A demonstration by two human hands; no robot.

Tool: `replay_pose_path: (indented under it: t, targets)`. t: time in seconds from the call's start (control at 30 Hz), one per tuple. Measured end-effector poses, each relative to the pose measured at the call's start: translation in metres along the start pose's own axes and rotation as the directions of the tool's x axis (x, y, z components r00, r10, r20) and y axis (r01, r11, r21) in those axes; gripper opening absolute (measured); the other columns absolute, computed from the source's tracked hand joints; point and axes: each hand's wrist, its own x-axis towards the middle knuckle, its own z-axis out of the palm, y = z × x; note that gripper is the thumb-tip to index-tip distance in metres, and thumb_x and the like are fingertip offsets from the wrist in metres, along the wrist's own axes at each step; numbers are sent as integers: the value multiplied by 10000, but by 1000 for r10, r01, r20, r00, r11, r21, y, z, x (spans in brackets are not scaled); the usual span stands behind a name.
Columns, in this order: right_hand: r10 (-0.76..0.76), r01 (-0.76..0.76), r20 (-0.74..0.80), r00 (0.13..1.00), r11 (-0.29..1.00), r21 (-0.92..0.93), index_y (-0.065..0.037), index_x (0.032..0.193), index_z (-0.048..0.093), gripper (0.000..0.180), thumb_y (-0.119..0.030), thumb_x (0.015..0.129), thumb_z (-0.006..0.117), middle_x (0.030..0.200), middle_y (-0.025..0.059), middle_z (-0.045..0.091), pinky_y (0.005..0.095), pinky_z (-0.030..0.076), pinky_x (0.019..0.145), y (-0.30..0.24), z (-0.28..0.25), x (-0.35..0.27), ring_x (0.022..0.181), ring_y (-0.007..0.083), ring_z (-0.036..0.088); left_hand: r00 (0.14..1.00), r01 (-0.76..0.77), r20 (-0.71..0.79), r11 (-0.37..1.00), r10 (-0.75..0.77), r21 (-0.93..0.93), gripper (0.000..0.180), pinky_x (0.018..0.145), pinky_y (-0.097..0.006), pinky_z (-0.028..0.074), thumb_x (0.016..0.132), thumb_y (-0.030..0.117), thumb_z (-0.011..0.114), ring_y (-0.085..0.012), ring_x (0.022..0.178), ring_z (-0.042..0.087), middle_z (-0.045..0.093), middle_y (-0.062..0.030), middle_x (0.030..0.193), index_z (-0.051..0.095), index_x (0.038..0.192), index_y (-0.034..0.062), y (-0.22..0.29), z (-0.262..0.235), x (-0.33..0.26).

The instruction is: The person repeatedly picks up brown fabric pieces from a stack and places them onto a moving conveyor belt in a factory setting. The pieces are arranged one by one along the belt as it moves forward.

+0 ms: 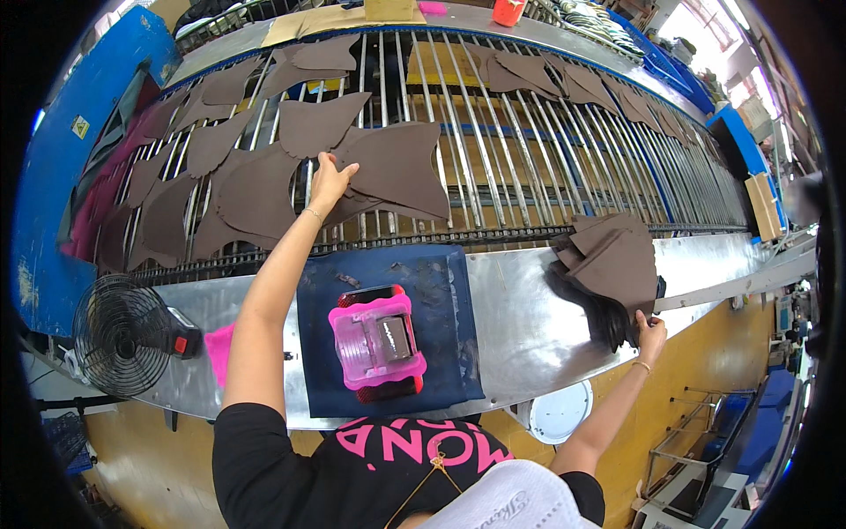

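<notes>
While my left hand [330, 181] lies flat on a brown leather cut piece [397, 167] on the roller conveyor [529, 167], its fingers are spread a little and pressing on the edge of the piece rather than closed around it. That piece overlaps a second one just beside it, both resting across the metal rods. My right hand [650, 335] is out to the side, fingers pinched on the lower corner of a stack of brown cut pieces [612, 264] that sits at the right end of the steel worktop [520, 317].

I judge the step in hand to be laying a piece out on the rods; the next move would call for peeling a single piece off the stack without dragging its neighbours, and setting it in a free gap.

More brown pieces [220, 185] cover the left part of the conveyor, and others run along its far edge. Between my arms a dark blue mat [441, 291] carries a pink plastic device [377, 342]. A small black fan [119, 335] stands at the left end. Blue panels frame the conveyor; yellow walls show below.
</notes>
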Motion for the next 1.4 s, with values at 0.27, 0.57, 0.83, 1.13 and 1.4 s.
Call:
replay_pose_path:
  t: [0.27,0.57,0.83,1.13,1.4]
  targets:
    - [-26,21,-28,999,989,-146,18,1147,548,404,-272,876,624,938,269,642,471,497,765,-48,-46,-23,863,412,627,919,-119,327,945,221,-304,491,459,-283,419,849,268,675,-111,480,505,544,-43,643,472,1217,14,56,-62,-77]
    - [-337,288,-105,936,555,780,-18,1175,509,289,-234,989,465,854,164,666,271,494,446,-183,-174,-135,599,210,671,732,-381,300,733,612,-564,489,570,-234,522,889,217,642,-142,768,630,545,-88,1068,467,1304,27,113,-94,-171]
    - [-735,305,-200,648,10,952,9,1020,562,159,-104,913,592,858,102,672,262,495,588,-272,-115,-206,715,190,666,883,-118,263,725,389,-678,176,404,-218,440,914,110,594,-137,489,621,591,-40,652,563,1015,-31,97,-200,-218]
    - [-960,373,-212,181,-133,918,-40,870,690,112,-85,774,727,729,100,664,326,494,677,-334,-87,-278,666,253,620,958,-241,-213,939,190,-247,65,429,-183,252,810,38,698,-19,480,387,572,26,643,662,854,5,24,-302,-286]
    - [-968,525,-228,109,-138,840,-72,818,707,77,-43,746,707,710,70,648,354,468,779,-310,-77,-248,665,249,582,947,-320,24,947,320,19,145,521,-284,379,737,49,714,-181,530,476,541,-128,643,634,814,-44,26,-273,-297]
